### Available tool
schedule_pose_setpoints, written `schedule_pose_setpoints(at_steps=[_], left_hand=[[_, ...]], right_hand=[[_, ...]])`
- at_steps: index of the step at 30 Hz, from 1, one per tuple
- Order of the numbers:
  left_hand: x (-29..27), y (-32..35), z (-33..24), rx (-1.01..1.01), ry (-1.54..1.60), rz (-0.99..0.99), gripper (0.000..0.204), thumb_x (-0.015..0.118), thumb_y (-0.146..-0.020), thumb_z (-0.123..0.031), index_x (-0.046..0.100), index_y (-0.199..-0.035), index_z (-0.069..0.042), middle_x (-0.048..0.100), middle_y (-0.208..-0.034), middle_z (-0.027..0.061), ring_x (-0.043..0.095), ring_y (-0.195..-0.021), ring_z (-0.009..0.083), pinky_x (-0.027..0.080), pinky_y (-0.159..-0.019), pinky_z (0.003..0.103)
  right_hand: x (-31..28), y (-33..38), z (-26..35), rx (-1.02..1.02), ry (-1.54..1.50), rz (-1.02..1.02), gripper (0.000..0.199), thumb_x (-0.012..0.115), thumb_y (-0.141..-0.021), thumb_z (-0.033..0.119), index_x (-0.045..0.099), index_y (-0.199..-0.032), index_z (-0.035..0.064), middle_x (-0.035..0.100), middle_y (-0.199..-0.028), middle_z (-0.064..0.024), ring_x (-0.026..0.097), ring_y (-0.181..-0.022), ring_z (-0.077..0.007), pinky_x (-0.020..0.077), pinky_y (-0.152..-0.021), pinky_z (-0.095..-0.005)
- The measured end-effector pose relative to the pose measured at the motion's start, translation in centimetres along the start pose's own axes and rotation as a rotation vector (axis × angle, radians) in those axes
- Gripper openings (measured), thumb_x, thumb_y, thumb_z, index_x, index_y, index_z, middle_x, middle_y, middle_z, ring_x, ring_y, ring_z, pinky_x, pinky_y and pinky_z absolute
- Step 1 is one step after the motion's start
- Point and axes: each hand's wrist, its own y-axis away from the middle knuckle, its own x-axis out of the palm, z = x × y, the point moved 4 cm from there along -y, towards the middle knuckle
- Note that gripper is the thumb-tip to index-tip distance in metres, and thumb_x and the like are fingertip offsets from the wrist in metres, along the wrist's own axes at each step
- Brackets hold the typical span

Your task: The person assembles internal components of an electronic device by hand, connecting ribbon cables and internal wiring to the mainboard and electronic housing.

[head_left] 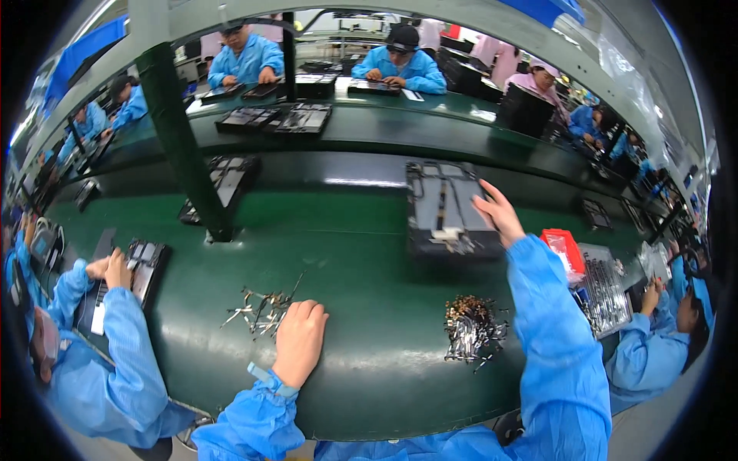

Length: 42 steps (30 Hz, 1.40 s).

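My right hand (pixel 500 215) open, fingers on tray edge (pixel 446 219) (belt); left hand (pixel 300 338) curled loosely beside metal clips (pixel 260 310), holding nothing.

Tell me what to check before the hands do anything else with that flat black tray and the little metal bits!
1. Right hand touching the flat black tray: ok, fingers rest on its right edge.
2. Tray flat on the green table: ok.
3. Left hand by the pile of thin metal strips: ok, fist beside it.
4. Left hand holding a strip: cannot tell, fingers are curled shut.
5. Second pile of small metal parts near the right forearm: ok, lying apart from the tray.
6. Neighbour's hands away from both piles: ok.
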Motion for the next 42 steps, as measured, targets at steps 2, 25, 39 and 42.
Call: schedule_pose_setpoints(at_steps=[2,25,39,42], left_hand=[[0.1,-0.5,0.1,-0.002,0.026,-0.009,0.012,0.068,-0.081,-0.008,0.065,-0.09,-0.001,0.063,-0.098,0.0126,0.059,-0.093,0.0308,0.049,-0.082,0.039],[5.1,-2.6,-18.4,0.539,0.282,0.448,0.049,0.073,-0.075,-0.02,0.061,-0.119,-0.002,0.054,-0.132,0.0156,0.049,-0.126,0.033,0.035,-0.108,0.05],[11.8,-5.2,-21.3,0.53,0.173,0.668,0.074,0.055,-0.087,-0.056,0.042,-0.144,-0.011,0.034,-0.151,0.018,0.029,-0.141,0.0371,0.017,-0.116,0.053],[11.1,-5.7,-21.3,0.519,0.127,0.517,0.065,0.05,-0.089,-0.055,0.052,-0.137,-0.01,0.044,-0.145,0.0167,0.039,-0.136,0.0343,0.025,-0.113,0.052]], right_hand=[[0.5,-5.1,-2.2,-0.011,-0.051,-0.068,0.075,0.073,-0.083,0.003,0.035,-0.147,0.0048,0.053,-0.131,-0.0158,0.059,-0.11,-0.0186,0.0509,-0.093,-0.0285],[-7.7,19.1,3.3,-0.456,0.824,-0.12,0.026,0.055,-0.084,-0.011,0.067,-0.106,-0.0013,0.066,-0.106,-0.0166,0.066,-0.094,-0.0286,0.0533,-0.082,-0.0349],[-11.6,20.7,-5.5,-0.415,1.01,-0.098,0.024,0.067,-0.075,-0.005,0.069,-0.098,0.0008,0.064,-0.099,-0.012,0.061,-0.092,-0.0299,0.0515,-0.083,-0.0367],[-11.0,18.6,-5.4,-0.422,1.014,-0.126,0.022,0.068,-0.075,-0.005,0.068,-0.097,0.0003,0.064,-0.097,-0.0121,0.061,-0.092,-0.0307,0.0512,-0.081,-0.0373]])
